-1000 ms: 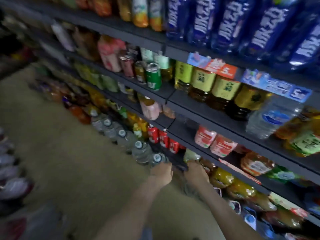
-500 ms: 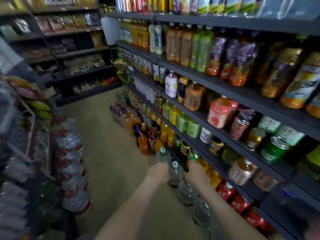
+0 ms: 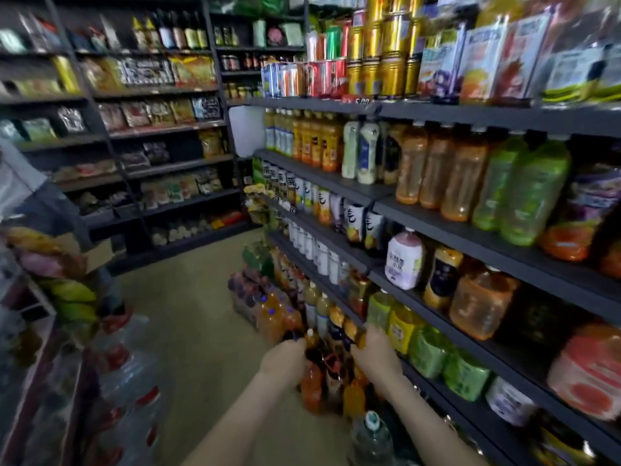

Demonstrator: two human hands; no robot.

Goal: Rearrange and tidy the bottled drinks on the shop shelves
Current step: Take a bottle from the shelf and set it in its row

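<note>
Dark shop shelves (image 3: 437,210) run along my right, filled with bottled drinks in orange, green and white. On the floor at their foot stand orange and dark bottles (image 3: 312,381). My left hand (image 3: 284,359) and my right hand (image 3: 376,351) reach low toward these floor bottles, one on each side of the cluster. The fingers of both hands are turned away and blurred, so their grip is hidden. A large water bottle (image 3: 371,438) stands nearer to me between my forearms.
Shrink-wrapped packs of bottles (image 3: 255,297) sit on the floor further along the aisle. Wrapped water packs (image 3: 124,381) and a snack rack (image 3: 70,297) crowd my left. More snack shelves (image 3: 151,129) close the far end. Beige floor (image 3: 195,331) lies between.
My view has swung up and along the aisle, from the lower shelves to the far shelves. Both hands stayed low and together, passing from the water bottles to the orange and dark bottles.
</note>
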